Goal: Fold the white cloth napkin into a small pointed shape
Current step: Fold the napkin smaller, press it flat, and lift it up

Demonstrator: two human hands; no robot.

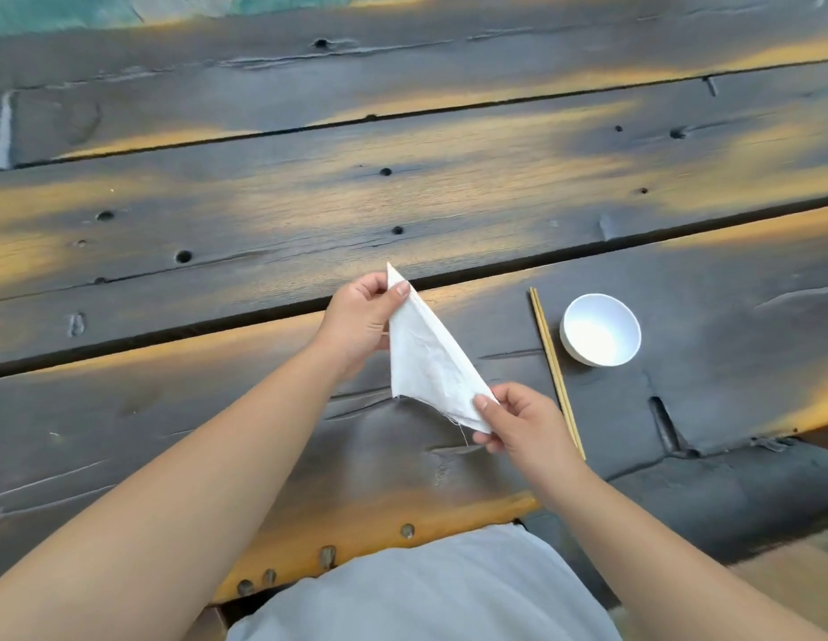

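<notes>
A big wooden table (449,187) is filling almost the whole view. It is made of long, wide planks with dark gaps running between them. The wood is looking dark grey, with warm yellow-orange patches glowing across it. Little round holes and long scratches are showing all over the planks. The near edge of the table is showing a yellow strip with a few dull round pegs set in it. Far away, at the top left, a blurry blue-green strip (102,11) is showing past the table; what it is cannot be told.
</notes>
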